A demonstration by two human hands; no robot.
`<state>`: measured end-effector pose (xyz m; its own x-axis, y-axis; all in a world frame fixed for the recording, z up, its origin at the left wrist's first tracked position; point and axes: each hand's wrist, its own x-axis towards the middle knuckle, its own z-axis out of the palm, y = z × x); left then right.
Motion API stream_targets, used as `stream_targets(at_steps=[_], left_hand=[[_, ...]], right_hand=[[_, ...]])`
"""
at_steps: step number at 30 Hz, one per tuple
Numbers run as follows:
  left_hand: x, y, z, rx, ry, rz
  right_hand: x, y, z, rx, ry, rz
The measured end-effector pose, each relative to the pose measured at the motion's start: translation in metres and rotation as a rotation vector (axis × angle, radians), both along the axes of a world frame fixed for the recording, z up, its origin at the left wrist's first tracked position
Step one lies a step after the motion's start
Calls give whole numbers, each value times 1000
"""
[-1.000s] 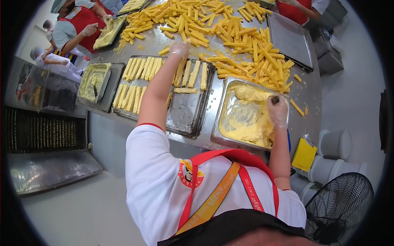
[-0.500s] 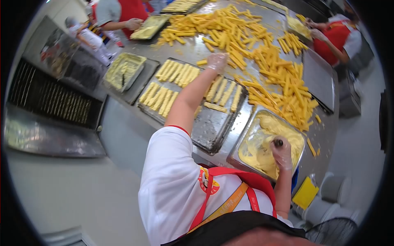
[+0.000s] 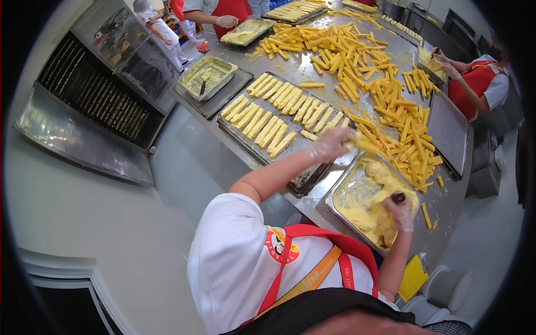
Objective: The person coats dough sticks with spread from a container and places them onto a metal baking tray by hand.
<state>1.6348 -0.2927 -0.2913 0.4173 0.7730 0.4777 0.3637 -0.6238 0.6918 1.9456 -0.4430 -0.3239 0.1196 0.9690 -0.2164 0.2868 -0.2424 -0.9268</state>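
Note:
My gloved left hand (image 3: 332, 144) is closed around a yellow cake stick (image 3: 353, 139), blurred by motion, near the cream pan's far corner. In my gloved right hand (image 3: 400, 213) is a tool with a dark round handle (image 3: 398, 197); its working end is hidden. That hand is over a deep metal pan (image 3: 336, 215) of pale yellow cream (image 3: 357, 204). Left of the pan lies a dark baking tray (image 3: 304, 181) with rows of cream-coated sticks (image 3: 268, 129). Plain yellow sticks (image 3: 399, 114) are heaped beyond both hands.
Another cream pan (image 3: 207, 78) with a dark-handled utensil stands at the left. Co-workers in red aprons work at the far side (image 3: 226, 21) and the right (image 3: 474, 78). A bare metal tray (image 3: 448, 131) lies along the right edge. White buckets (image 3: 446, 287) stand below.
My left hand has come back from the coated rows toward the cream pan and now has a yellow stick. My right hand has shifted slightly, still with the tool. The view has turned.

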Motion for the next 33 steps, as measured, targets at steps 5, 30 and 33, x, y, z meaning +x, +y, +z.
stream_targets(at_steps=[5, 30, 33], left_hand=[[37, -67, -41, -141, 186, -77], [57, -85, -68, -207, 284, 31], [56, -86, -71, -184, 257, 2]], right_hand=[[9, -1, -4, 586, -794, -52], [-37, -3, 23, 345, 475, -155], [-33, 5, 17, 338, 453, -128]])
